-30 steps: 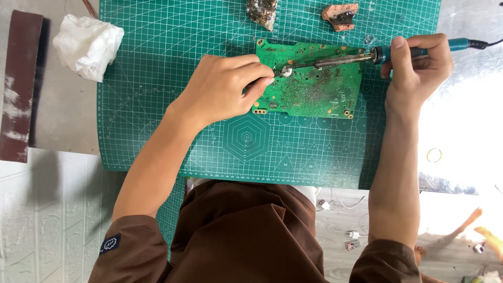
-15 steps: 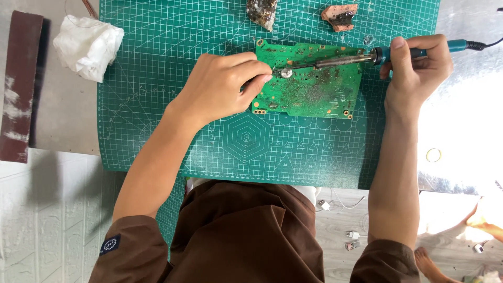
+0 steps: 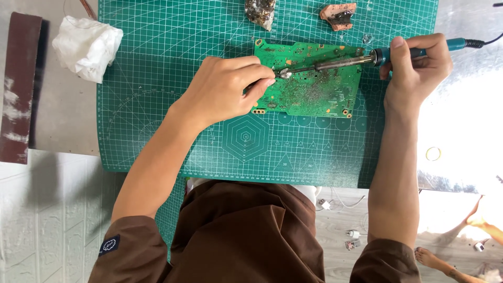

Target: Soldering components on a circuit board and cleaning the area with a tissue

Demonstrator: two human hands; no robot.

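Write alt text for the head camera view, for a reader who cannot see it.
A person's right hand holds a blue-handled soldering iron, its tip on a green circuit board, while the left hand pinches a small metal part at the tip. The board lies on a green cutting mat; a crumpled white cloth sits to the left.

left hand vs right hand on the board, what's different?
The left hand is curled over the green circuit board, fingertips pinched at the small shiny blob by the iron's tip; the right hand stays off the board's right edge. The right hand wraps the soldering iron by its blue handle; whatever the left pinches is too small to tell. Both are bare and rest over the green cutting mat.
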